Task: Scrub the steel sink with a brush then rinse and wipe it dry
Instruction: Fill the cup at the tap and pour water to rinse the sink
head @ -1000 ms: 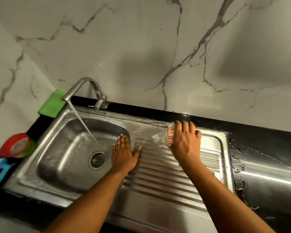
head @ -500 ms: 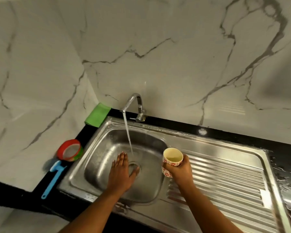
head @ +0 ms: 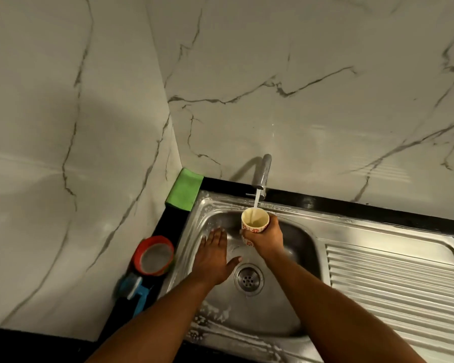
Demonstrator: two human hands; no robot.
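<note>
- The steel sink [head: 294, 305] is set into the black bench [head: 378, 210] below you, its basin on the left and its ribbed drainboard [head: 393, 279] running off to the right. The steel looks wet and shiny, with whitish foamy streaks along the rim and the near wall of the basin. The round drain [head: 248, 279] sits in the basin floor, between your two forearms.
- The marble wall [head: 299, 87] with grey veins fills the view above the bench and turns the corner on the left.
- Your left hand [head: 212, 260] lies flat inside the basin, fingers [head: 215, 238] straight and close together, the thumb spread towards the drain. It holds nothing; the palm seems to rest on the steel at the left slope of the basin.
- Your right hand [head: 266, 239] is over the back of the basin, its fingers curled round the cup [head: 254, 221].
- The tap [head: 261, 176] stands at the back rim of the sink and runs a thin stream of water straight into the cup.
- The cup is pale with a red flower pattern, held upright, with water inside.
- A green cloth [head: 185, 189] lies in the bench corner, just beside the sink's back left corner.
- A red-rimmed round strainer [head: 154, 256] sits on the bench left of the basin.
- The blue brush [head: 136, 292] lies just in front of the strainer, touching it, well apart from both hands.
</note>
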